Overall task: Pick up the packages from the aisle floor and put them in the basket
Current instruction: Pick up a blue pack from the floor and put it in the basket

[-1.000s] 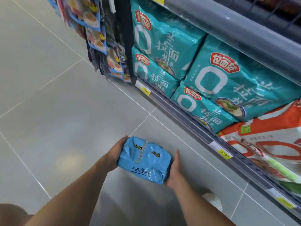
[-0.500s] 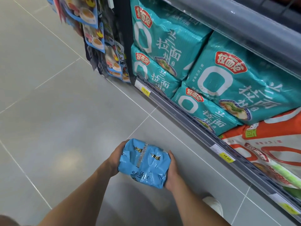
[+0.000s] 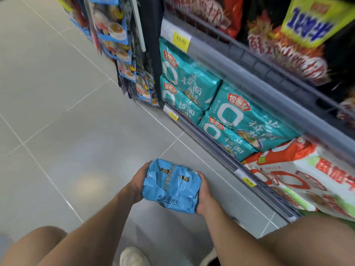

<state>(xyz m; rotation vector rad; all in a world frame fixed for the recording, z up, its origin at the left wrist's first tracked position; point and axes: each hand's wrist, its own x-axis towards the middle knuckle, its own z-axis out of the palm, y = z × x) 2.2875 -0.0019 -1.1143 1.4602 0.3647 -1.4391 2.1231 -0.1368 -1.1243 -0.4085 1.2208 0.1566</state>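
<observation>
Left hand point(image 3: 137, 186) and right hand point(image 3: 204, 194) grip the blue noodle pack point(image 3: 171, 186) from both sides, looks just off the floor point(image 3: 76, 131).
Pack looks soft and crinkly, so squeeze evenly and don't crush it; basket's not in view.

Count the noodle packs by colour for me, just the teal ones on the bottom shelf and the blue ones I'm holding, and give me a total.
teal packs: 4
blue pack: 1
total: 5
</observation>
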